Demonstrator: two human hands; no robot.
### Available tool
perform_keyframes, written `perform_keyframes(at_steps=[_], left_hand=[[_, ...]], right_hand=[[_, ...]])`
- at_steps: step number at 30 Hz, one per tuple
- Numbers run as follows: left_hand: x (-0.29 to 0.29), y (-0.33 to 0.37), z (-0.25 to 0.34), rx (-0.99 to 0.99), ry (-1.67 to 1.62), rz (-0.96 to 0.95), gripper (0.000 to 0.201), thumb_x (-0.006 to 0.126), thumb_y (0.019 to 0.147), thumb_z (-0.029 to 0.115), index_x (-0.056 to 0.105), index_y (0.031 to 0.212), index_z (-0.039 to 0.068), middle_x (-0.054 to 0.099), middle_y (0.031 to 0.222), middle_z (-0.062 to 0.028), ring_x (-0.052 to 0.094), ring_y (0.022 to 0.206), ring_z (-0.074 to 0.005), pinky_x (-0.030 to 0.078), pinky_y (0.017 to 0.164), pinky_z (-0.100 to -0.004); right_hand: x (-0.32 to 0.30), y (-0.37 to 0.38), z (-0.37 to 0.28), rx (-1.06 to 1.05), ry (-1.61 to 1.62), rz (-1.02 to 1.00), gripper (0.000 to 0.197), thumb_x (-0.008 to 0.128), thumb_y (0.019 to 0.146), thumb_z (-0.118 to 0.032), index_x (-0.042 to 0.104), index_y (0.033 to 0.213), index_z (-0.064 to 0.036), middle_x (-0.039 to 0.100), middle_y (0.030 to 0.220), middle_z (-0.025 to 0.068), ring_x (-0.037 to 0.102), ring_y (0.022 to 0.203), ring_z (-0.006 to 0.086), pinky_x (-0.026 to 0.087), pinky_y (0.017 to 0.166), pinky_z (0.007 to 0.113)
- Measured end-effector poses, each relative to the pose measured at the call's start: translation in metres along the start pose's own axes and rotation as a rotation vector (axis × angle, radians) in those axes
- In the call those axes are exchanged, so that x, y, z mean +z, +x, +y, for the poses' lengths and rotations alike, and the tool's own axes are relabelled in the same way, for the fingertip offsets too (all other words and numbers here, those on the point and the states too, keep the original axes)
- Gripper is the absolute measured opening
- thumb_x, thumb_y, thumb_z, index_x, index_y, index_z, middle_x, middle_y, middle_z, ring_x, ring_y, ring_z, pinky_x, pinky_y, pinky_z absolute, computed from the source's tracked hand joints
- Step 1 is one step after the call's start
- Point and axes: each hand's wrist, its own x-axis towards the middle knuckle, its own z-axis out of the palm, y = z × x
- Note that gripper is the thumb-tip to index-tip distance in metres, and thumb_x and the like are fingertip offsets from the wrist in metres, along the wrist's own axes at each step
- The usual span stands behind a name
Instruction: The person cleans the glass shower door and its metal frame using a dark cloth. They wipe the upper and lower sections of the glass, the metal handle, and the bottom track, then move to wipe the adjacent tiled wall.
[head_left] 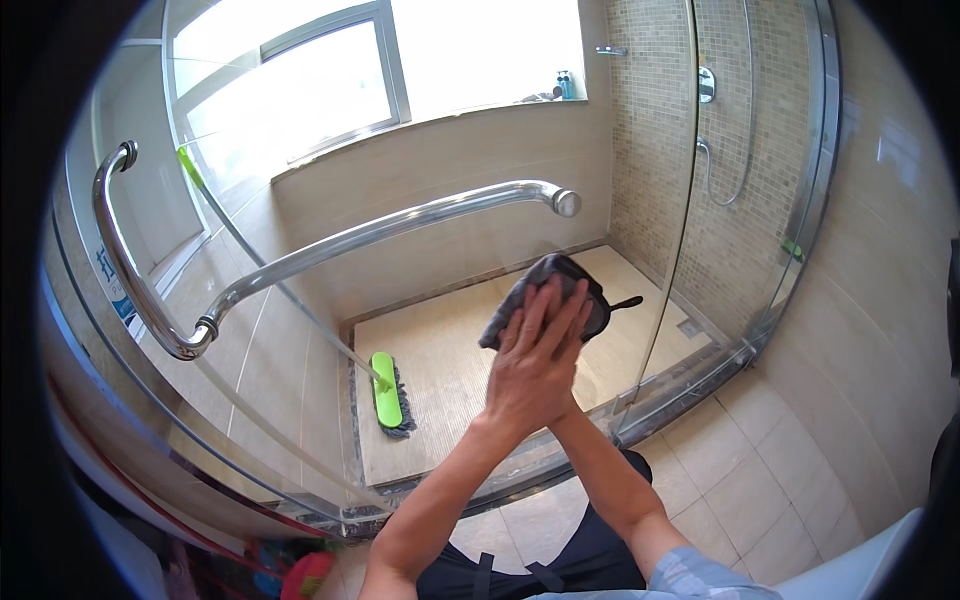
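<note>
A dark grey cloth (512, 302) is held up in front of me by both hands, near the glass shower panel. My left hand (515, 378) and my right hand (560, 366) overlap, with fingers stretched out over the cloth. Their overlap partly hides which fingers belong to which hand. Whether the cloth touches the glass, I cannot tell. Just behind it shows a black pan-like thing with a short handle (626, 303), partly covered by the cloth.
A curved chrome handle bar (400, 222) crosses the glass on the left. A mop with a lime-green head (385, 390) stands on the shower floor (450, 350). The metal door frame (672, 400) runs low on the right. Bottles (565, 84) stand on the window ledge.
</note>
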Motion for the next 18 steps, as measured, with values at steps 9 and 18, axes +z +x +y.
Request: perform_keyframes(at_steps=[9, 18], left_hand=[[-0.041, 0.006, -0.031, -0.156, 0.038, 0.342, 0.028, 0.067, 0.082, 0.007, 0.063, 0.110, 0.002, 0.042, 0.152, -0.0234, 0.033, 0.145, -0.0424, 0.021, 0.118, -0.0558], [-0.003, 0.007, -0.053, -0.072, 0.241, 0.255, 0.024, 0.068, 0.083, 0.015, 0.067, 0.106, 0.009, 0.043, 0.155, -0.0138, 0.024, 0.150, -0.0375, -0.003, 0.121, -0.0552]], right_hand=[[0.015, 0.056, 0.047, -0.143, 0.101, -0.051, 0.047, 0.055, 0.094, -0.041, 0.061, 0.135, -0.0183, 0.047, 0.152, 0.0044, 0.031, 0.146, 0.0405, 0.017, 0.116, 0.061], [0.010, 0.072, 0.078, 0.023, -0.021, 0.030, 0.055, 0.051, 0.096, -0.032, 0.047, 0.146, -0.0092, 0.031, 0.160, 0.0170, 0.020, 0.147, 0.0504, 0.012, 0.115, 0.065]])
